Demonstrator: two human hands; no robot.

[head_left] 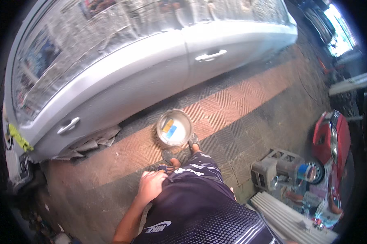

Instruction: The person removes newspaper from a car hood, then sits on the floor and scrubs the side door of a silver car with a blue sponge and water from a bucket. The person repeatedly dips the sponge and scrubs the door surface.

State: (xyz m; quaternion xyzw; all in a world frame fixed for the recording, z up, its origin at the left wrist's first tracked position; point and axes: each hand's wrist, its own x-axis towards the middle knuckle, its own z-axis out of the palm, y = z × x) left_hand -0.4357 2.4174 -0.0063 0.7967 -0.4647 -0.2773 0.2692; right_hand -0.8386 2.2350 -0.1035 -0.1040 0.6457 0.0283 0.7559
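My left hand (152, 185) rests at the left side of my dark shorts (201, 166), its fingers curled in; whatever they may hold is hidden. At the right edge of the shorts only a sliver of skin shows, perhaps my right hand (232, 192), with its fingers out of sight behind my body. On the floor just beyond my feet stands a round bucket (173, 144). Whitish liquid fills part of it, and a yellow piece (167, 125) and a blue piece (171, 131) lie inside. Neither hand touches the bucket.
A silver car (147, 87) spans the far side, its windows masked with newspaper (151, 20). Crumpled paper (92, 142) lies below its door. To the right are a grey crate (287, 164), a red car part (332, 136), a can (306, 172) and ridged pale panels (289, 219).
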